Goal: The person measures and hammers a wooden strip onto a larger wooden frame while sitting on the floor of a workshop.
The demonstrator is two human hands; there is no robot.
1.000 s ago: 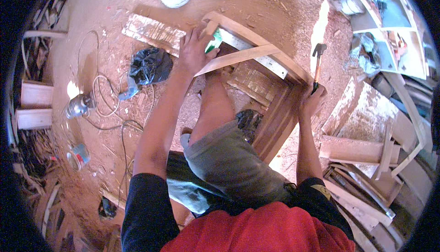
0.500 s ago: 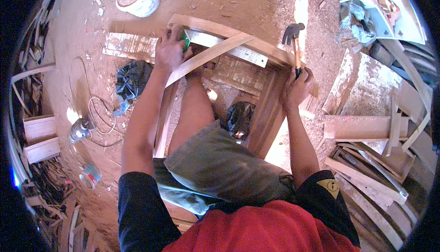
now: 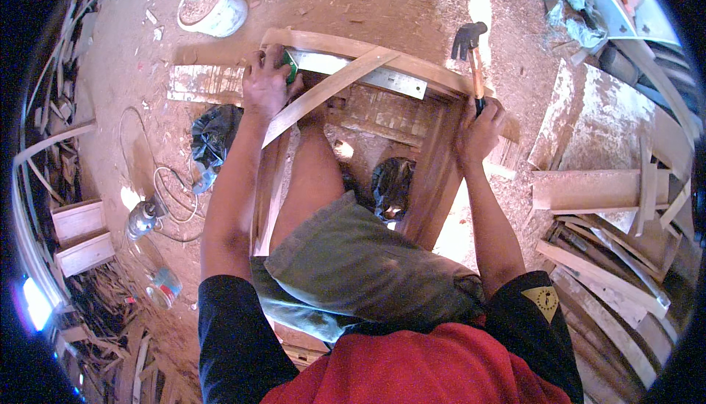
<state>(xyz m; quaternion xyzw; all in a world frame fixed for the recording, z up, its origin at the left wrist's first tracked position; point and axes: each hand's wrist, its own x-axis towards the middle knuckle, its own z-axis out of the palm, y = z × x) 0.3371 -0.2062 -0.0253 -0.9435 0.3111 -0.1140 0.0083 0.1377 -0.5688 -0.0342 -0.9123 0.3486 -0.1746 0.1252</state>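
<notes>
My left hand (image 3: pixel 265 88) is closed round the green handle of a try square (image 3: pixel 398 81) at the far left corner of a wooden frame (image 3: pixel 432 183). Its metal blade lies along the inner side of the far rail (image 3: pixel 323 41). Over the blade crosses a slanting wooden strip (image 3: pixel 327 95), one end on the far rail and the other near my left wrist. At the far right corner my right hand (image 3: pixel 482 130) grips a claw hammer (image 3: pixel 477 73) by the dark end of its handle, head pointing away from me. My fingers there also rest against the frame.
My bare leg stands inside the frame. White buckets (image 3: pixel 220 14) are at the far left. A corded power tool (image 3: pixel 143 219) and a clear jar (image 3: pixel 163 286) lie on the left floor. Boards (image 3: pixel 603 189) and scrap wood pile up on the right; black plastic (image 3: pixel 215 138) lies by my left forearm.
The whole view has shifted slightly. Both hands keep their grips, on the try square and the hammer, and the frame and slanting strip stay in place.
</notes>
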